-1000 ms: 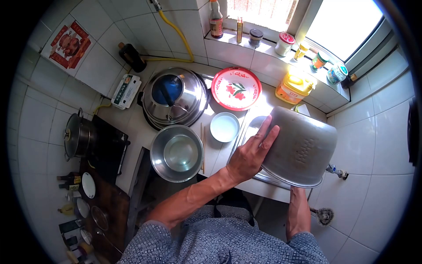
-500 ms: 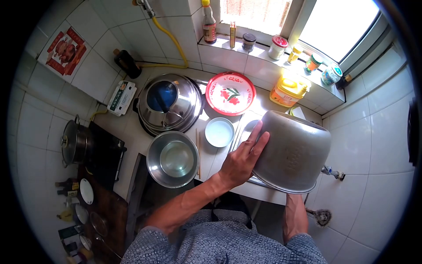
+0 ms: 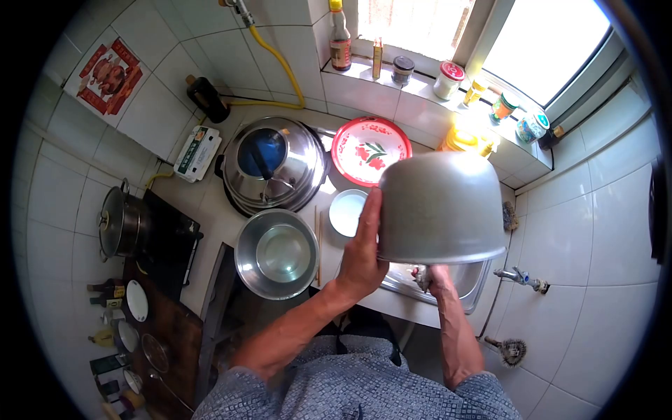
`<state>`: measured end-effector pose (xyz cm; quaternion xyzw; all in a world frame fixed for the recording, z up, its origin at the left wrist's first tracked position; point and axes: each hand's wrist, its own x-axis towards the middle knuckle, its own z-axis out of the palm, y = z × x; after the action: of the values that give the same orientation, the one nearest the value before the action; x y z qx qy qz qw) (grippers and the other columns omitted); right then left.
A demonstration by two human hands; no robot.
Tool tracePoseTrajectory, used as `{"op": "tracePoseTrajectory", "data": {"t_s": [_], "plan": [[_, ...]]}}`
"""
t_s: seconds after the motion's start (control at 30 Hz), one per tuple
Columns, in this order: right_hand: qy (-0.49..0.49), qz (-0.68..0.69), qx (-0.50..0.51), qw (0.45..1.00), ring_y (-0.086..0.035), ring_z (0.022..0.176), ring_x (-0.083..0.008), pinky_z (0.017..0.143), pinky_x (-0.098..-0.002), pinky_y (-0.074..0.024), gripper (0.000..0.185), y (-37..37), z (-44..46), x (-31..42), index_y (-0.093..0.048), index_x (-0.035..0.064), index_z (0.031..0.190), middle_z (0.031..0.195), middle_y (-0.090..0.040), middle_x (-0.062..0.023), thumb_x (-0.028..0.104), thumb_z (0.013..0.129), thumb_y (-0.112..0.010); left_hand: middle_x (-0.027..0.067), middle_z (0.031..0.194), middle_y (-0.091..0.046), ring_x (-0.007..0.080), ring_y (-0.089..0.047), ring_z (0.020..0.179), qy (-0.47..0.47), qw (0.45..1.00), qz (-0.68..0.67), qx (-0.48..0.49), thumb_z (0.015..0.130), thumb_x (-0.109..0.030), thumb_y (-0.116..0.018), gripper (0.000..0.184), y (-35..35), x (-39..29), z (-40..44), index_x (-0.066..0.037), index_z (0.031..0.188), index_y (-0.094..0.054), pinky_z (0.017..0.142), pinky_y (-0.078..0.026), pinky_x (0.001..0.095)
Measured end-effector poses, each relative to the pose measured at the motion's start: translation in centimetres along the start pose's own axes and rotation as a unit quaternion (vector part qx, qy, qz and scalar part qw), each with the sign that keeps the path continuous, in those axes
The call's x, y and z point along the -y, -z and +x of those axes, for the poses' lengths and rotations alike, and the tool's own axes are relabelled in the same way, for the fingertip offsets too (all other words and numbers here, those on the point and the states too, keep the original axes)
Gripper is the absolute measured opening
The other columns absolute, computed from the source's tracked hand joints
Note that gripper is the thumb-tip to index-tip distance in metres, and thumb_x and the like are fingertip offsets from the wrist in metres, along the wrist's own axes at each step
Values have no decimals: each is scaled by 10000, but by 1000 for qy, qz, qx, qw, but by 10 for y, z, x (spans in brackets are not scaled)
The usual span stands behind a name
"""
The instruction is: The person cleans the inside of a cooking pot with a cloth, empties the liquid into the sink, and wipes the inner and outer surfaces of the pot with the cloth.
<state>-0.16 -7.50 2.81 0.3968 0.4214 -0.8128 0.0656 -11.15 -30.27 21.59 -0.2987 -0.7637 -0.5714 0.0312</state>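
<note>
In the head view, our left grip (image 3: 360, 262) holds the metal pot (image 3: 442, 210), its fingers laid along the left side of the wall. The pot is tipped mouth-down, its open side turned toward us, in the air above the sink (image 3: 479, 288). Our right grip (image 3: 440, 278) is just below the rim, closed on what looks like a crumpled grey pad (image 3: 421, 277); its fingertips are partly hidden, so we cannot tell how tightly they pinch.

We judge the step in hand to be scrubbing, with the pot propped by one side and the pad close to its mouth. The next move seems to call for a firm left hold, since the wall is smooth and curved, and for room to pass the pad around the rim.

The pot is dull, brushed-looking metal, rounded toward its base and slightly flared at the rim. The sink is shinier steel with a rolled edge, set into the pale desk (image 3: 402, 305). Beside it we see a plain white bowl (image 3: 344, 212), slim wooden chopsticks (image 3: 319, 245), a smooth steel basin (image 3: 247, 260) and a red-rimmed dish (image 3: 352, 148) with painted flowers.
</note>
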Motion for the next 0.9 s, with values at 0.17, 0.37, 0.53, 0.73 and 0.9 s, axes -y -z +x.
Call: {"op": "tracePoseTrajectory", "data": {"t_s": [0.17,0.37,0.53,0.73,0.9], "plan": [[11,-62,10,998,-609,605,-209,550,-317,-530,211,-46,1,19,-599,-5,1094,873,-650,-155,176,986,-582,267,1557,-354,349,-504,1354,87,990,-97,-60,869,154,-446,816,21,-6,10,-14,1598,-120,1064,-449,357],[2,-102,45,994,-625,590,-192,503,-305,-517,347,-77,16,29,-610,-17,1163,836,-667,-129,272,974,-640,226,1375,-529,305,-650,1134,310,913,-233,-128,942,29,-429,543,68,1,33,46,1479,-350,841,-627,368],[-4,-139,61,988,-615,588,-167,491,-288,-501,369,-96,27,25,-616,-29,1165,836,-674,-126,286,976,-646,189,1043,-686,268,-732,854,294,909,-260,-138,950,-42,-465,288,106,-16,59,124,1157,-576,679,-669,369],[0,-136,70,988,-626,602,-166,498,-288,-506,377,-114,41,17,-619,-44,1158,844,-681,-129,293,990,-631,209,1055,-682,297,-735,877,294,897,-299,-137,955,-64,-467,303,122,-36,66,129,1163,-572,710,-670,405],[23,-78,20,996,-641,604,-177,500,-296,-516,408,-126,78,38,-591,-34,1188,851,-681,-138,331,1006,-605,212,1078,-676,311,-731,902,324,881,-307,-155,959,-77,-476,304,128,-37,58,110,1183,-559,728,-668,447]]}}
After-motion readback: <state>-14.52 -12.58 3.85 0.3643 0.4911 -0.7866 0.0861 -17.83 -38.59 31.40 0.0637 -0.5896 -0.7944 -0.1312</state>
